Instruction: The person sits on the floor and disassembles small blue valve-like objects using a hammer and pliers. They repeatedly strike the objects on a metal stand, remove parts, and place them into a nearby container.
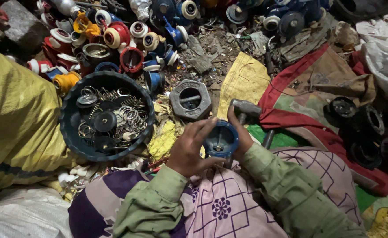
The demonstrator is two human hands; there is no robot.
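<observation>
blue round plastic valve part (220, 140) was gripped between both hands over the person's lap.

left hand (189, 147) was wrapped around the part's left side, fingers curled over its rim, while the right hand (241, 134) clasped its right edge with the thumb raised; both sleeves were olive green, over a pink patterned cloth (229, 202). just beyond the right hand lay a grey metal hammer (246, 110) on a red and green cloth (291, 123). a grey hexagonal metal cap (190, 99) sat just above the hands. to the left stood a dark round plastic tub (70, 132) holding metal springs and black discs, next to a yellow woven sack (13, 123). a heap of red, blue, white and yellow valve parts (114, 39) lay further off.
</observation>
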